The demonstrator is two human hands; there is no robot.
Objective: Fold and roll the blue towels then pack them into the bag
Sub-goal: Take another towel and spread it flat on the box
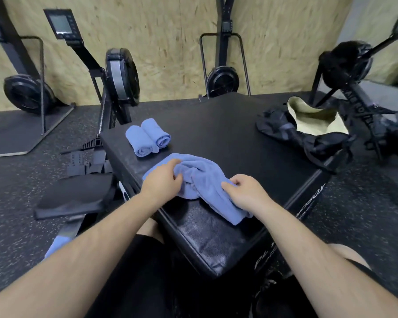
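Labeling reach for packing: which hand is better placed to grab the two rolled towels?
Probably left. The rolled towels lie just beyond the left hand on the left side of the box; the right hand sits nearer the bag. Both now grip the loose towel.

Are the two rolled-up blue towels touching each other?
Touching. The head view shows the nearer roll and the farther roll lying side by side on the black box, their sides pressed together with no gap between.
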